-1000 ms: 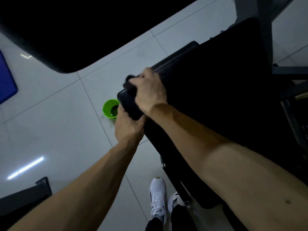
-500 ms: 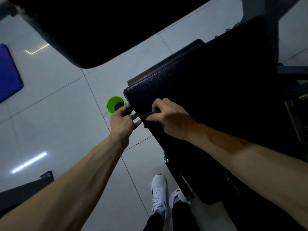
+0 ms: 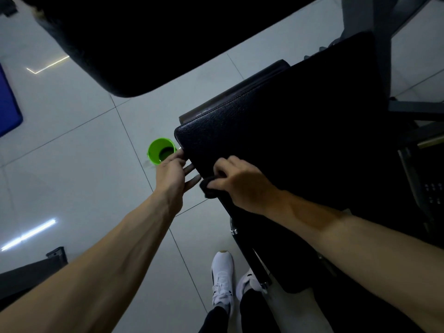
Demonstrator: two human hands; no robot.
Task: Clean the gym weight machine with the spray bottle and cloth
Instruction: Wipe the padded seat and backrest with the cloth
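The weight machine's black padded seat [image 3: 288,145] fills the right half of the view. My right hand [image 3: 240,181] is shut on a dark cloth [image 3: 209,187] and presses it against the pad's left edge, near the front corner. My left hand [image 3: 173,175] lies flat along that same edge just left of the cloth, fingers straight and touching the pad's side. No spray bottle is in view.
A green bucket [image 3: 159,151] stands on the pale tiled floor just beyond my left hand. Another black pad [image 3: 144,44] hangs overhead at the top. Grey frame bars [image 3: 384,44] rise at the right. My white shoes [image 3: 222,277] are below. A blue mat [image 3: 7,104] lies far left.
My right hand has slid the cloth from the pad's far corner down along its left edge toward me. My left hand has stayed beside that edge, its fingers now straight against the pad.
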